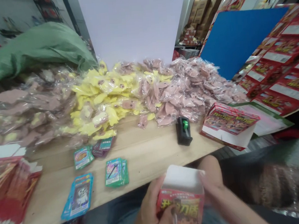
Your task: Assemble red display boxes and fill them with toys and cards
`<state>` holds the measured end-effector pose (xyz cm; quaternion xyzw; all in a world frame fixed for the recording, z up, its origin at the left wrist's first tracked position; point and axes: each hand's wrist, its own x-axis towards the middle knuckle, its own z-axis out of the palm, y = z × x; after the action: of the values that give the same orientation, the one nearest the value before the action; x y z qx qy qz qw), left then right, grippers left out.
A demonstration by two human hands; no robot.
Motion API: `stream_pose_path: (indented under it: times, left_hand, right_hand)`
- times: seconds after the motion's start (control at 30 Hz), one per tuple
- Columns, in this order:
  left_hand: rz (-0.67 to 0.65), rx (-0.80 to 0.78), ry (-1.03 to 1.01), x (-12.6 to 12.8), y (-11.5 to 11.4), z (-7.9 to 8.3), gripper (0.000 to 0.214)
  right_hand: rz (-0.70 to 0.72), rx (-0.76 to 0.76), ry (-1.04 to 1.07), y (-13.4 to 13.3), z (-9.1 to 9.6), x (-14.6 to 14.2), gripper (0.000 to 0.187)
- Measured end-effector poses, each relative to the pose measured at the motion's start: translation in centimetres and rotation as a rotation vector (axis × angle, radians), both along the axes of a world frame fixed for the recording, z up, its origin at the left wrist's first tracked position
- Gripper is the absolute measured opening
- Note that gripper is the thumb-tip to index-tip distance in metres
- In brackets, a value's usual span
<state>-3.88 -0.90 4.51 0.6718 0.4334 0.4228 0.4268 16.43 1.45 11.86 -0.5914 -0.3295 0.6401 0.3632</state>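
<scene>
A small red printed cardboard box point(181, 206) with yellow lettering is held low in front of me, over my lap. Its white top flap point(184, 176) stands up at the end away from me. My left hand point(153, 208) is wrapped round the box's left side, with the thumb across the printed front. At the upper right corner, my right hand point(211, 179) closes on the box's edge by the flap; it is partly blurred. Nearest on the table are stacks of cards: green-edged point(116, 172), blue-edged point(80, 197), another green point(83, 157) and dark purple point(103, 146).
Bagged yellow point(103, 91) and pink pieces point(188, 84) heap along the table's back. A black tape dispenser point(184, 131) stands before them. Flat red cartons point(228, 123) lie right, more point(11, 192) left. A green sack point(41, 48), blue board point(244, 39) and stacked red boxes point(288, 66) stand behind.
</scene>
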Motion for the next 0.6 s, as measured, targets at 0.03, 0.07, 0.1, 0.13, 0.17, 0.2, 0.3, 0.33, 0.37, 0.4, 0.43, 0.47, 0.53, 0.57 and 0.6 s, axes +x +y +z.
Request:
stream_pose_path:
  times: [0.03, 0.07, 0.1, 0.13, 0.17, 0.2, 0.3, 0.33, 0.37, 0.4, 0.43, 0.47, 0.53, 0.57, 0.6]
  left_hand:
    - [0.002, 0.024, 0.003, 0.2, -0.1, -0.1, 0.052]
    - [-0.019, 0.031, 0.015, 0.4, -0.1, -0.1, 0.048]
    - [-0.046, 0.005, 0.043, 0.6, 0.0, 0.1, 0.043]
    - [-0.070, -0.054, 0.085, 0.8, 0.2, 0.4, 0.036]
    - [-0.080, -0.139, 0.137, 1.1, 0.4, 0.7, 0.031]
    - [-0.070, -0.237, 0.192, 1.3, 0.6, 1.0, 0.028]
    - [0.060, -0.434, 0.280, 2.0, 1.0, 1.3, 0.035]
    - [0.106, -0.459, 0.274, 2.2, 1.0, 1.1, 0.046]
    - [0.147, -0.475, 0.261, 2.4, 1.0, 1.0, 0.061]
    - [0.178, -0.483, 0.247, 2.5, 1.0, 0.7, 0.076]
    - [0.194, -0.483, 0.235, 2.6, 0.9, 0.5, 0.092]
    - [0.190, -0.476, 0.230, 2.6, 0.8, 0.4, 0.104]
    - [0.149, -0.453, 0.237, 2.3, 0.6, 0.2, 0.116]
    - [0.121, -0.437, 0.237, 2.2, 0.5, 0.1, 0.117]
    - [0.100, -0.418, 0.229, 1.9, 0.4, 0.1, 0.118]
  right_hand:
    - [0.030, -0.091, 0.166, -0.5, -0.5, -0.4, 0.049]
    - [0.063, -0.152, 0.312, -0.9, -1.0, -0.8, 0.049]
    - [0.085, -0.180, 0.410, -1.1, -1.3, -1.3, 0.048]
    - [0.092, -0.178, 0.448, -1.1, -1.6, -1.6, 0.046]
    - [0.110, -0.155, 0.436, -0.9, -1.7, -1.8, 0.045]
    - [0.155, -0.114, 0.391, -0.6, -1.9, -1.8, 0.044]
    - [0.403, 0.059, 0.154, 1.1, -2.1, -1.1, 0.045]
    - [0.468, 0.110, 0.062, 1.6, -2.1, -0.9, 0.046]
    - [0.508, 0.146, -0.020, 2.1, -2.1, -0.8, 0.047]
    - [0.527, 0.170, -0.079, 2.5, -2.1, -0.8, 0.046]
    - [0.545, 0.184, -0.109, 2.7, -2.1, -1.0, 0.043]
    - [0.582, 0.186, -0.106, 2.9, -2.0, -1.2, 0.039]
    - [0.687, 0.162, -0.029, 3.0, -1.7, -1.8, 0.038]
    - [0.721, 0.135, 0.019, 3.0, -1.6, -2.0, 0.039]
    - [0.729, 0.100, 0.059, 3.0, -1.5, -2.2, 0.039]
